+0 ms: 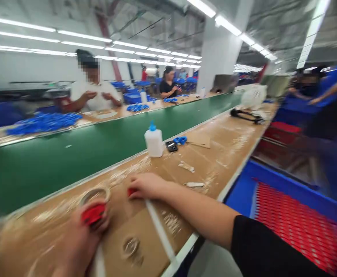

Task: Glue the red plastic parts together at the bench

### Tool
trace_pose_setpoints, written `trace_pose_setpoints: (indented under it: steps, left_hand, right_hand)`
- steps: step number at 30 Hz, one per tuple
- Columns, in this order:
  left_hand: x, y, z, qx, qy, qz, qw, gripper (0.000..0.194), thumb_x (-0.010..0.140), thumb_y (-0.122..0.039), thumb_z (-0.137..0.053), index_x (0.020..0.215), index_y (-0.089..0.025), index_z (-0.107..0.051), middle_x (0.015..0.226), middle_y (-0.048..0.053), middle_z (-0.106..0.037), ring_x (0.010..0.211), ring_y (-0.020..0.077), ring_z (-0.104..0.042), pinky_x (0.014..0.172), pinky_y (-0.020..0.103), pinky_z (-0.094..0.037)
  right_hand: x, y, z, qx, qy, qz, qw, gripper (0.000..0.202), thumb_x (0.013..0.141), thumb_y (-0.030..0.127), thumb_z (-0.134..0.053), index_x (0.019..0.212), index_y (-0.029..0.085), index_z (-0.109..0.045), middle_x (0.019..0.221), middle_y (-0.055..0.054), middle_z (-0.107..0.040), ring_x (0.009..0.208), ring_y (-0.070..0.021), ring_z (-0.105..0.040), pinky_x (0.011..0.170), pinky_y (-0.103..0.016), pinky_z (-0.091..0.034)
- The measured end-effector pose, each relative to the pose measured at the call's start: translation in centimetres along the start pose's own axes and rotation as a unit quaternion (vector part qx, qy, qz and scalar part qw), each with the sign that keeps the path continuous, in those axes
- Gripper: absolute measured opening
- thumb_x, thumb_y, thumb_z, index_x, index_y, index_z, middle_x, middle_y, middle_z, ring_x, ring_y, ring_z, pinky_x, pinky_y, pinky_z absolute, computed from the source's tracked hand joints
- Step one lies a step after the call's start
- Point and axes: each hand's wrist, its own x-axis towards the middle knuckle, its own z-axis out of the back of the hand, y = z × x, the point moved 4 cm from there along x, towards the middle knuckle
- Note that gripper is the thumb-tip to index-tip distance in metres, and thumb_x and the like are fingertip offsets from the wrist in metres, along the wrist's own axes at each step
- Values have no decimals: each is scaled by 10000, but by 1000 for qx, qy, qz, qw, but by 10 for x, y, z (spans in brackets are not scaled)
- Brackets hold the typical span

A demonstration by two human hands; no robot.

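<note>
In the head view my left hand [84, 231] is wrapped round a red piece [93, 214], blurred by motion, at the lower left. Just beyond it a ring-shaped roll [95, 193] lies on the brown-covered bench [214, 127]. My right hand [145, 186] rests over the bench, its fingers closed on a small red piece [131, 191] that is mostly hidden. Below and between the hands is a cardboard sheet [136, 227] with a small clear round object [131, 246] on it.
A white bottle [153, 142] with a blue cap stands beyond my right hand, beside a black object [171, 146] and blue pieces [180, 140]. A green conveyor [99, 138] runs behind. Co-workers sit across it. A blue bin [243, 192] of red pieces is at right.
</note>
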Motion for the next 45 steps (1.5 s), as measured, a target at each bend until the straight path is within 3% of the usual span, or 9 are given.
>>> trace_pose_setpoints:
  steps: [5,10,14,20,23,26,32,38,45]
  left_hand:
    - [-12,2,8,-129,18,47,990,399,770,-544,-673,796,-145,-682,494,-24,-459,413,67,-288,381,158,-214]
    - [-10,1,4,-159,54,45,985,466,834,-573,-583,647,-151,-648,436,-10,-399,392,87,-302,385,181,-228]
    - [-12,-2,8,-178,59,30,982,461,839,-536,-557,600,-150,-633,439,-13,-357,400,87,-283,394,187,-238]
    - [-12,1,2,-139,47,49,988,497,873,-601,-564,682,-148,-636,515,-18,-376,449,94,-312,391,192,-284]
    - [-14,-1,-1,-152,49,31,987,412,876,-583,-614,874,-174,-664,643,-13,-466,507,96,-368,407,181,-330]
    - [-17,-5,-4,-173,65,26,982,344,919,-491,-601,1086,-198,-667,775,-6,-512,539,88,-378,406,175,-353]
    - [-19,-9,-7,-203,93,32,974,281,950,-299,-616,1210,-196,-648,850,-5,-496,535,53,-322,399,143,-340]
    - [-20,-3,-4,-189,95,41,976,317,938,-283,-629,1246,-207,-626,911,24,-563,551,59,-388,421,156,-357]
    - [-22,-5,-4,-196,135,51,970,226,913,-375,-603,1027,-181,-630,940,31,-614,522,62,-416,418,180,-347]
  right_hand:
    - [-10,8,21,139,-91,23,986,300,953,456,-680,1030,166,-669,936,-34,-641,821,-143,-570,687,-245,-369]
    - [-26,37,35,193,-27,164,967,443,1004,434,-549,656,165,-499,645,26,-463,612,-96,-406,617,-259,-277]
    - [-22,31,32,161,-70,108,979,384,997,336,-516,661,164,-443,640,30,-449,614,-95,-378,616,-270,-236]
    - [-33,-14,61,135,-284,-97,944,497,1024,457,-447,624,170,-379,614,23,-410,611,-103,-371,617,-271,-251]
    - [-70,-54,73,44,-207,-298,931,357,992,441,-527,754,180,-576,770,-4,-600,708,-130,-489,621,-274,-256]
    - [-121,-87,73,-33,-97,-400,911,158,927,350,-640,889,201,-677,961,-34,-677,859,-174,-567,645,-275,-275]
    - [-175,-118,56,-21,-64,-409,910,140,928,323,-668,901,190,-703,970,-37,-696,870,-170,-602,695,-269,-360]
    - [-178,-113,54,-4,-94,-399,912,135,931,326,-662,894,204,-706,918,-16,-701,841,-161,-607,684,-266,-373]
    - [-172,-106,55,-14,-137,-380,915,95,913,278,-657,865,203,-691,973,-27,-695,880,-171,-606,720,-270,-382]
